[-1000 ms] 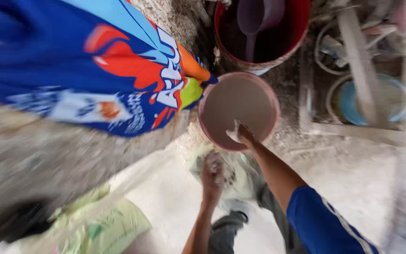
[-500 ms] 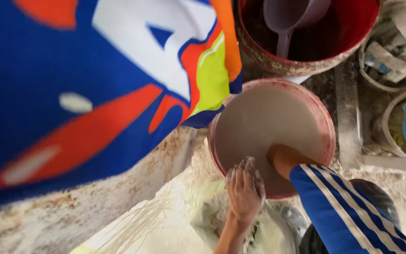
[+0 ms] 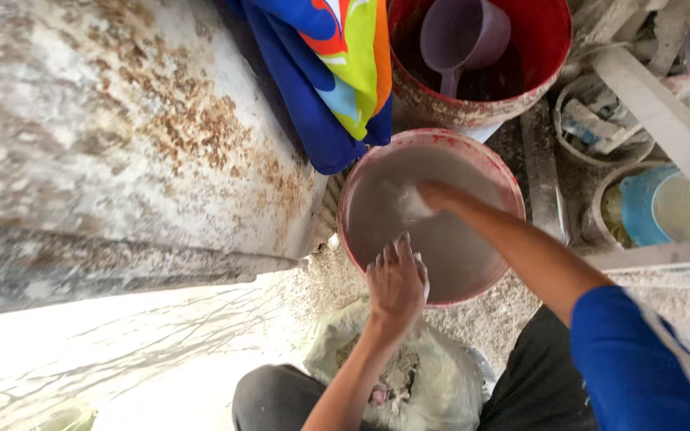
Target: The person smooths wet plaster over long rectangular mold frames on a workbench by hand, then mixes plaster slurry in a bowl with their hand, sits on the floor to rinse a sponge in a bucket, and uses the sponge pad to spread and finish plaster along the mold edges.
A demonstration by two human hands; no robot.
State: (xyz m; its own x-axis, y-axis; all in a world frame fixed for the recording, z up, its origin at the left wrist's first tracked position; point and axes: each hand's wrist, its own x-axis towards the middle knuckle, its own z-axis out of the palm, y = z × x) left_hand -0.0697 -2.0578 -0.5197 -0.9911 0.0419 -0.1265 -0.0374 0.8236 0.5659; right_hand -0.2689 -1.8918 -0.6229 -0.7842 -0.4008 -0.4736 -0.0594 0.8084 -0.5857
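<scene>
Below your left hand (image 3: 397, 283), between your knees, you have one package: a crumpled sack (image 3: 409, 371) of pale greenish-white plastic, dusted with grey powder, its mouth open and slack toward you. It lies on the ground just beside the near rim of the red basin (image 3: 433, 144). You have no labels, signs or screens in view.
</scene>
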